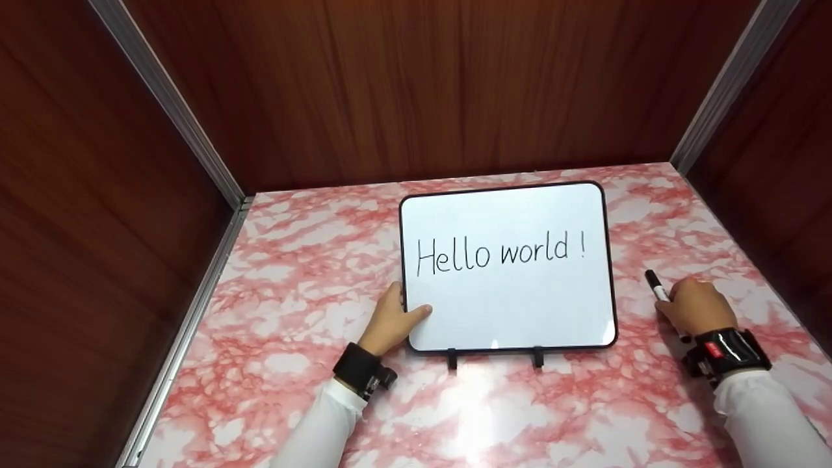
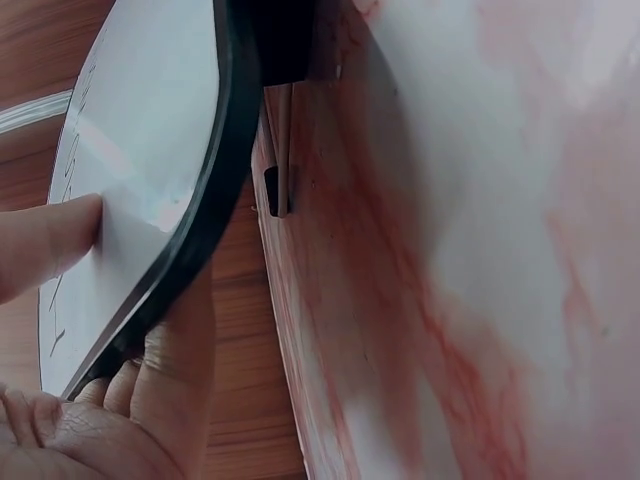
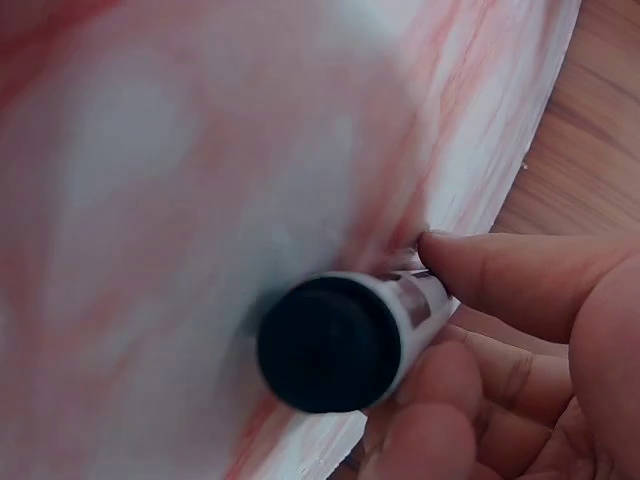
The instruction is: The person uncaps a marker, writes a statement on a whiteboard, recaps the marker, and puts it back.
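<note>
A whiteboard [image 1: 507, 305] with a black rim stands on small dark feet, "Hello world !" written across it in black. My left hand [image 1: 391, 320] grips its lower left edge, thumb on the white face and fingers behind, as the left wrist view shows of the board [image 2: 150, 130] too. Right of the board, my right hand [image 1: 701, 309] holds a marker [image 1: 661, 292], white with a black cap, between thumb and fingers. In the right wrist view the marker's dark end [image 3: 330, 345] points at the camera, close over the tabletop.
The table [image 1: 292, 364] has a red and white marbled top. Brown wood panels [image 1: 442, 84] enclose it at the back and both sides, with metal strips [image 1: 175, 97] at the corners. One dark foot [image 1: 538, 357] juts forward below the board.
</note>
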### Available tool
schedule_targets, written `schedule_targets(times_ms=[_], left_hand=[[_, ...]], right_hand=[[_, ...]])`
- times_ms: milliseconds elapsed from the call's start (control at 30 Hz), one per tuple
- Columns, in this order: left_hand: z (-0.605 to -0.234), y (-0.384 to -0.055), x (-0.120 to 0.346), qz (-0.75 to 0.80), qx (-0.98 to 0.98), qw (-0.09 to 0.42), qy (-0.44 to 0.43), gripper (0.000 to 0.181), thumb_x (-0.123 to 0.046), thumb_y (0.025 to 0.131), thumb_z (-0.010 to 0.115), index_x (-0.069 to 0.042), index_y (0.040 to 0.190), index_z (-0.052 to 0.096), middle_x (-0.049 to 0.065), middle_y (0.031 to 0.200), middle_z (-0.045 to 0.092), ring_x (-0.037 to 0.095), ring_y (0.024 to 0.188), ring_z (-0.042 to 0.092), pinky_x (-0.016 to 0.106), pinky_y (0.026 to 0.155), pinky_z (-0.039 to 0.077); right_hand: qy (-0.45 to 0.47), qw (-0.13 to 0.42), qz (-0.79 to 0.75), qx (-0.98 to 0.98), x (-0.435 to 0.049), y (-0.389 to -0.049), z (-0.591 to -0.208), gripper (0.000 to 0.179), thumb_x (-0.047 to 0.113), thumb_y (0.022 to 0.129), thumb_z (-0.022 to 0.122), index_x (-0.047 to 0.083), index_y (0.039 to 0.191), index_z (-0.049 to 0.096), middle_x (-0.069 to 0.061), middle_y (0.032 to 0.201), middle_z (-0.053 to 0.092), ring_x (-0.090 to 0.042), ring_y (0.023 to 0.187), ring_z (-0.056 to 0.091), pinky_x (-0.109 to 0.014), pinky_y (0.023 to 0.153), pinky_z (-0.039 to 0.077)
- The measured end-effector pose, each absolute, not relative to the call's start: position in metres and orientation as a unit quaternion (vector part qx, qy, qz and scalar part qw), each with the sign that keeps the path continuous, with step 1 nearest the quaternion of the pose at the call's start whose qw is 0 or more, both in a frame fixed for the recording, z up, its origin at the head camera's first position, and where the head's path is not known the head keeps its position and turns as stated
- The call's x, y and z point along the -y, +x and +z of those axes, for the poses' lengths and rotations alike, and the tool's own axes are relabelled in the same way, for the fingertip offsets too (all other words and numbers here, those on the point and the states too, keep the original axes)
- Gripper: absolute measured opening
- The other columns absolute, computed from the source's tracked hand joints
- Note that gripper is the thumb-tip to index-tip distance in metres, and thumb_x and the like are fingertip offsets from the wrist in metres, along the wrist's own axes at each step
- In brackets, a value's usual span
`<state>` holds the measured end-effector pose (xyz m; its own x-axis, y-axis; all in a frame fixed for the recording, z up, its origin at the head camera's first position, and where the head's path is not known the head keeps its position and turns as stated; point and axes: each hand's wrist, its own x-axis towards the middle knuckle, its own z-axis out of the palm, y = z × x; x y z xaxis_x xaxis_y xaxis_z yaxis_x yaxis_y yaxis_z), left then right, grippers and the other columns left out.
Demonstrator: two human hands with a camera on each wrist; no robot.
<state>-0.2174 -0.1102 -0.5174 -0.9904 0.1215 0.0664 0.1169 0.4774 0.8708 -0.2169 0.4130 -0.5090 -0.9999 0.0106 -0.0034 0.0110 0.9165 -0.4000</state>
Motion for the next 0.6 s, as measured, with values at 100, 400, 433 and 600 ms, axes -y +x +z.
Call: schedule_targets(times_ms=[100, 400, 433, 600], left_hand=[[-0.5176, -0.2180, 0.1106, 0.506, -0.859, -0.001, 0.074, 0.053, -0.022, 0.083, 0.075, 0.001, 0.124, 0.050, 0.013, 0.111, 0.061, 0.025, 0.103, 0.058, 0.038, 0.090, 0.049], [-0.5187, -0.2179, 0.1096, 0.522, -0.850, -0.006, 0.076, 0.051, -0.020, 0.082, 0.074, 0.000, 0.123, 0.051, 0.013, 0.109, 0.063, 0.023, 0.100, 0.061, 0.036, 0.085, 0.052], [-0.5188, -0.2179, 0.1096, 0.524, -0.848, -0.006, 0.074, 0.051, -0.020, 0.082, 0.075, -0.001, 0.122, 0.051, 0.013, 0.109, 0.063, 0.023, 0.099, 0.061, 0.035, 0.084, 0.053], [-0.5188, -0.2180, 0.1104, 0.525, -0.848, -0.008, 0.074, 0.049, -0.022, 0.081, 0.075, -0.001, 0.119, 0.051, 0.012, 0.108, 0.063, 0.022, 0.098, 0.060, 0.035, 0.085, 0.052]], right_hand=[[0.007, 0.006, -0.204, -0.979, -0.4127, -0.2174, -0.5087, 0.030, 0.020, 0.086, 0.064, 0.008, 0.059, 0.059, 0.000, 0.046, 0.052, -0.020, 0.041, 0.053, -0.035, 0.040, 0.039], [0.026, 0.031, -0.198, -0.979, -0.4115, -0.2158, -0.5051, 0.031, 0.026, 0.085, 0.066, 0.009, 0.060, 0.059, 0.000, 0.046, 0.053, -0.021, 0.044, 0.054, -0.035, 0.043, 0.038], [0.029, 0.035, -0.197, -0.979, -0.4114, -0.2156, -0.5047, 0.031, 0.027, 0.084, 0.067, 0.009, 0.060, 0.059, 0.000, 0.046, 0.053, -0.021, 0.044, 0.054, -0.035, 0.044, 0.039], [0.036, 0.048, -0.199, -0.978, -0.4109, -0.2152, -0.5021, 0.038, 0.032, 0.085, 0.068, 0.009, 0.058, 0.058, -0.002, 0.046, 0.053, -0.022, 0.045, 0.053, -0.035, 0.044, 0.039]])
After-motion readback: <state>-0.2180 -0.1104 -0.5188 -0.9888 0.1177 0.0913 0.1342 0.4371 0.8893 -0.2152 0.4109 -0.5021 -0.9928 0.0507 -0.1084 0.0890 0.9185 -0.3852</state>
